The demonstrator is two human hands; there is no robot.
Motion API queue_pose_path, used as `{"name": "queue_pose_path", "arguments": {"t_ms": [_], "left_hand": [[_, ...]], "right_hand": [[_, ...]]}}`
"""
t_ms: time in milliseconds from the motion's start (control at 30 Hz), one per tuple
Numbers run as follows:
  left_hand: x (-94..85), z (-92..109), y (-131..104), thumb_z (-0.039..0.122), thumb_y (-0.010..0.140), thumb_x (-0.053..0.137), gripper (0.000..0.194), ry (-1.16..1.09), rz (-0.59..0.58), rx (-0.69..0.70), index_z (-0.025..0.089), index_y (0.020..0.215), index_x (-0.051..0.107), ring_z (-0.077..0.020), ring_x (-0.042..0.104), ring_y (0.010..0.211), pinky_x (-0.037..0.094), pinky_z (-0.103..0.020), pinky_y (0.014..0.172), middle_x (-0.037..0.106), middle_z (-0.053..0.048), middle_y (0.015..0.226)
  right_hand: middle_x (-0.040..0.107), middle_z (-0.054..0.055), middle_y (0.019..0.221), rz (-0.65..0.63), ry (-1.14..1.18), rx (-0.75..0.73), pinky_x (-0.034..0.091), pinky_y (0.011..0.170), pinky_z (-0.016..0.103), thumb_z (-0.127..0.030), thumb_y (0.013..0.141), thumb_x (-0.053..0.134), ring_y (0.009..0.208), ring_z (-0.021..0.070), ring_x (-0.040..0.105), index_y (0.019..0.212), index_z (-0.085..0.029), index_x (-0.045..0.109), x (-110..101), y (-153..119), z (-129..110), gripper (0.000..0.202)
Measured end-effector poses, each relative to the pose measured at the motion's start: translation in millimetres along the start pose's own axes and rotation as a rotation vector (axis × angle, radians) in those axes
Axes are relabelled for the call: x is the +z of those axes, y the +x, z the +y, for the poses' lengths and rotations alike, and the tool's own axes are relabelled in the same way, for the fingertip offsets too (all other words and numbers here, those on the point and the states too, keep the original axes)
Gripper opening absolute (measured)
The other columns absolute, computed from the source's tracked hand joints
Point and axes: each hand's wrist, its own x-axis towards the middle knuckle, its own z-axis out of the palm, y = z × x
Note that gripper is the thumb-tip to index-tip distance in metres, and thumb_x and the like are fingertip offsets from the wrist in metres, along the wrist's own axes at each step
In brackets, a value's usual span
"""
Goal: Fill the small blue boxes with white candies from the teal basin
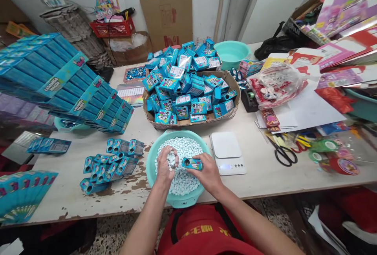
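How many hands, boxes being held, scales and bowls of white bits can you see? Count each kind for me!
Hands: 2
Held box: 1
Scale: 1
Bowl of white bits: 1
Total: 5

- A small blue rectangular carton (pixel 192 163), gripped in the person's right hand (pixel 206 170), is showing "CARAMELO MACIZO" in white capitals.
- The tall slanting stack of blue cardboard display boxes (pixel 79 90) is repeating "CARAMELO MACIZO" along its front edges, beside pink logos too small to be read.
- Blue cartons heaped in the brown basket (pixel 163 117) are carrying the same two words; their white panels are showing print too fine to make out.
- A black-sided box of colourful flat packaging (pixel 293 30) is displaying pale letters ending in "hui".
- The red cloth garment (pixel 203 230) is bearing yellow Chinese characters, upside down and not surely legible.
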Motion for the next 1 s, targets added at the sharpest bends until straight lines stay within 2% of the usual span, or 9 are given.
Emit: {"name": "queue_pose_path", "arguments": {"t_ms": [100,200,400,533,767,1000], "left_hand": [[14.1,11.0,-9.9,0.036,0.069,0.064,0.022,-0.13,0.004,0.064,0.019,0.076,0.052,-0.0118,0.057,0.055,0.042,-0.021,0.048,0.058,0.002,0.065],[20.3,11.8,-11.1,0.035,0.069,0.064,0.022,-0.117,0.073,0.106,0.018,0.076,0.053,-0.0155,0.062,0.065,0.046,-0.025,0.056,0.066,-0.003,0.078],[26.7,11.1,-7.2,0.033,0.069,0.066,0.023,-0.111,0.094,0.177,0.017,0.065,0.05,-0.0105,0.054,0.053,0.045,-0.024,0.054,0.054,0.003,0.059],[32.0,13.4,-6.2,0.037,0.07,0.067,0.028,-0.076,0.151,0.171,0.016,0.064,0.05,-0.0096,0.052,0.053,0.043,-0.023,0.052,0.053,0.003,0.059],[36.2,16.2,-3.5,0.04,0.07,0.068,0.03,-0.01,0.115,0.141,0.017,0.064,0.049,-0.0092,0.051,0.049,0.042,-0.022,0.051,0.051,0.005,0.055],[39.4,17.6,-7.6,0.038,0.072,0.066,0.028,0.055,0.116,0.206,0.017,0.064,0.048,-0.0085,0.047,0.044,0.04,-0.021,0.049,0.046,0.006,0.047]], "right_hand": [[0.064,0.004,0.087,-0.043,-0.097,-0.025,0.045,0.072,0.037,-0.029,0.065,0.079,0.086,0.0255,0.059,0.089,-0.023,0.06,9.8,2.5,-4.8,0.032],[0.064,0.004,0.086,-0.062,-0.155,-0.014,0.043,0.072,0.037,-0.03,0.063,0.081,0.087,0.0261,0.059,0.088,-0.023,0.06,15.5,4.5,-9.2,0.033],[0.064,0.003,0.086,-0.051,-0.183,-0.013,0.041,0.071,0.036,-0.033,0.06,0.083,0.086,0.0258,0.06,0.087,-0.022,0.059,14.4,6.5,-13.6,0.038],[0.064,0.004,0.085,-0.029,-0.17,-0.041,0.04,0.071,0.036,-0.035,0.06,0.083,0.085,0.0255,0.059,0.087,-0.022,0.058,13.4,9.0,-14.8,0.038],[0.064,0.003,0.085,-0.049,-0.126,-0.037,0.04,0.071,0.036,-0.036,0.06,0.082,0.085,0.0248,0.06,0.084,-0.022,0.058,13.2,14.6,-11.8,0.037],[0.063,0.002,0.085,-0.053,-0.08,-0.023,0.04,0.072,0.036,-0.034,0.058,0.084,0.085,0.0244,0.059,0.084,-0.022,0.058,10.7,16.0,-18.4,0.039]]}}
